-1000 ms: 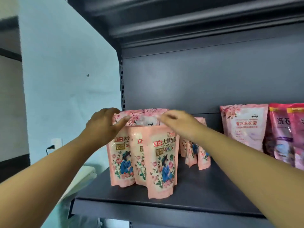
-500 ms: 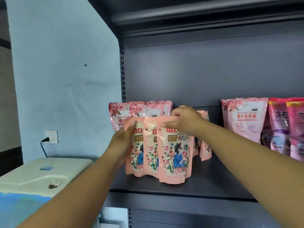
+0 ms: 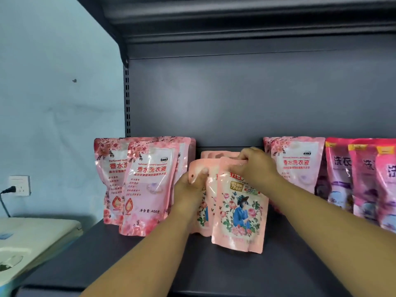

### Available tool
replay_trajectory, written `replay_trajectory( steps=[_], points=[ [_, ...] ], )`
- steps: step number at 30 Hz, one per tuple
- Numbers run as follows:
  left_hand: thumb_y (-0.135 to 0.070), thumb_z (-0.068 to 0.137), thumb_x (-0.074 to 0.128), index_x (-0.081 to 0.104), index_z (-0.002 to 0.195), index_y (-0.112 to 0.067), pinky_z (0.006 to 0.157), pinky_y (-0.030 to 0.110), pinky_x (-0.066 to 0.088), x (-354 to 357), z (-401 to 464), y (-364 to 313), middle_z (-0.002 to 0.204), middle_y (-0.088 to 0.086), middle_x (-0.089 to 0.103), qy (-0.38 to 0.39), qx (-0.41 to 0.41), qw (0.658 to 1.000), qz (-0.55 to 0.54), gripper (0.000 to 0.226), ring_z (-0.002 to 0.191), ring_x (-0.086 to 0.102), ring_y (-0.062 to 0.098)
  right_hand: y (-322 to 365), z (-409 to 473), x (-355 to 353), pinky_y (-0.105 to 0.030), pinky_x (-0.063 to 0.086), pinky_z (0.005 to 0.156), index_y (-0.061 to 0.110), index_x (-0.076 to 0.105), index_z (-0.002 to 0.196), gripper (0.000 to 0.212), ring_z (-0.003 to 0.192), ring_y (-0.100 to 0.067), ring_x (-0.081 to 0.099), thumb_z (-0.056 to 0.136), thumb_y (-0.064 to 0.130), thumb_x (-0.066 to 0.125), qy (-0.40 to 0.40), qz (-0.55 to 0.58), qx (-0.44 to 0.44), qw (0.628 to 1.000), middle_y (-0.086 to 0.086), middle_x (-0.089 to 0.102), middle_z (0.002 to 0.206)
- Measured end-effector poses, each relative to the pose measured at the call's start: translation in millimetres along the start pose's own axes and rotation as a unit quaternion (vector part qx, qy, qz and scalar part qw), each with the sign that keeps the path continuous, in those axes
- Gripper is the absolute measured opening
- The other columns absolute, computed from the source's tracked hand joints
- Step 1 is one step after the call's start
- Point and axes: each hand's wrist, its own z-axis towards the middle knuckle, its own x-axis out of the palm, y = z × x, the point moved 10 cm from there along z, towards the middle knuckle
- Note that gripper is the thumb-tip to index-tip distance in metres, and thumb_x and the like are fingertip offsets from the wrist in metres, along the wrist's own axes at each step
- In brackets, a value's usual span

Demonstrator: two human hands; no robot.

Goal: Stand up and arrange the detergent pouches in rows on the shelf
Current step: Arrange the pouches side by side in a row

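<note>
Several small peach floral detergent pouches stand bunched in the middle of the dark shelf (image 3: 214,273). My right hand (image 3: 255,166) grips the top of the front floral pouch (image 3: 241,211). My left hand (image 3: 190,189) holds the top of the pouch beside it (image 3: 205,211), thumb over its upper corner. More of the same pouches (image 3: 214,154) stand behind them. Larger pink rose-print pouches (image 3: 147,185) stand upright at the left.
Another rose-print pouch (image 3: 296,166) and several magenta and purple pouches (image 3: 362,179) line the right side. A shelf board hangs overhead. Left of the shelf are a pale wall, a socket (image 3: 20,185) and a white appliance top (image 3: 32,239).
Both hands have slid the bunch of floral pouches to the right and further back on the shelf. The view has moved closer and to the right, uncovering the rose-print pouches at the left.
</note>
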Motion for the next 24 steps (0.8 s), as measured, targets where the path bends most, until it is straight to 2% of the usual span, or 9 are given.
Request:
replay_trajectory(
  steps=[4, 7, 9, 12, 16, 18, 21, 24],
  points=[
    [-0.04, 0.084, 0.062, 0.068, 0.083, -0.019, 0.082, 0.042, 0.055, -1.0, 25.5, 8.6, 0.082, 0.004, 0.074, -0.035, 0.0, 0.999, 0.02, 0.022, 0.083, 0.069, 0.025, -10.5, 18.0, 8.3, -0.035, 0.037, 0.092, 0.027, 0.035, 0.058, 0.041, 0.088, -0.01, 0.042, 0.077, 0.033, 0.071, -0.026, 0.038, -0.031, 0.998, 0.01, 0.041, 0.084],
    [-0.043, 0.082, 0.063, 0.068, 0.078, -0.019, 0.086, 0.048, 0.053, -1.8, 43.7, 7.3, 0.079, 0.003, 0.074, -0.058, 0.021, 0.997, 0.039, 0.024, 0.082, 0.07, 0.026, -9.7, 34.0, 9.8, -0.035, 0.038, 0.092, 0.028, 0.036, 0.06, 0.04, 0.083, -0.009, 0.043, 0.077, 0.035, 0.071, -0.037, 0.06, -0.069, 0.995, 0.015, 0.039, 0.074],
    [-0.045, 0.083, 0.061, 0.069, 0.084, -0.021, 0.087, 0.049, 0.052, -1.6, 48.4, 6.6, 0.083, 0.002, 0.074, -0.057, 0.028, 0.997, 0.048, 0.026, 0.084, 0.069, 0.025, -10.2, 39.3, 14.6, -0.037, 0.039, 0.093, 0.027, 0.041, 0.065, 0.033, 0.083, -0.011, 0.046, 0.077, 0.035, 0.071, -0.026, 0.081, -0.088, 0.993, 0.017, 0.041, 0.073],
    [-0.049, 0.083, 0.057, 0.066, 0.089, -0.022, 0.088, 0.048, 0.052, -1.0, 44.2, 10.2, 0.09, 0.003, 0.073, -0.05, 0.031, 0.994, 0.092, 0.029, 0.089, 0.068, 0.024, -18.3, 36.9, 26.2, -0.043, 0.04, 0.097, 0.026, 0.046, 0.08, 0.026, 0.093, -0.017, 0.053, 0.077, 0.034, 0.071, 0.002, 0.134, -0.083, 0.987, 0.012, 0.053, 0.086],
    [-0.057, 0.08, 0.056, 0.063, 0.107, -0.013, 0.093, 0.043, 0.049, -6.6, 35.1, 8.5, 0.104, 0.005, 0.069, -0.04, 0.023, 0.989, 0.143, 0.051, 0.098, 0.064, 0.023, -16.1, 29.8, 22.1, -0.042, 0.035, 0.102, 0.025, 0.046, 0.089, 0.029, 0.092, -0.01, 0.047, 0.077, 0.035, 0.071, -0.003, 0.142, -0.091, 0.986, 0.012, 0.052, 0.092],
    [-0.054, 0.083, 0.055, 0.063, 0.099, -0.011, 0.093, 0.041, 0.048, -11.9, 30.6, 7.7, 0.103, 0.008, 0.069, -0.015, 0.012, 0.981, 0.192, 0.047, 0.097, 0.064, 0.024, -7.5, 27.4, 17.6, -0.041, 0.034, 0.104, 0.026, 0.047, 0.092, 0.031, 0.094, -0.008, 0.046, 0.076, 0.037, 0.071, 0.005, 0.135, -0.105, 0.985, 0.012, 0.052, 0.093],
    [-0.048, 0.085, 0.055, 0.063, 0.081, -0.017, 0.095, 0.045, 0.048, -26.8, 23.9, 8.0, 0.101, 0.011, 0.069, 0.01, -0.014, 0.978, 0.206, 0.032, 0.097, 0.064, 0.028, 4.9, 21.7, 17.1, -0.041, 0.035, 0.103, 0.028, 0.048, 0.095, 0.031, 0.095, -0.008, 0.047, 0.077, 0.04, 0.07, 0.028, 0.092, -0.112, 0.989, 0.013, 0.051, 0.094],
    [-0.042, 0.092, 0.049, 0.064, 0.078, -0.018, 0.089, 0.038, 0.051, -46.8, 14.7, -2.9, 0.093, 0.007, 0.07, 0.001, -0.001, 0.983, 0.185, 0.032, 0.092, 0.066, 0.024, 13.8, 16.3, 13.5, -0.039, 0.032, 0.105, 0.026, 0.051, 0.112, 0.041, 0.11, -0.013, 0.049, 0.078, 0.043, 0.068, 0.025, 0.034, -0.111, 0.993, 0.009, 0.052, 0.109]
  ],
)
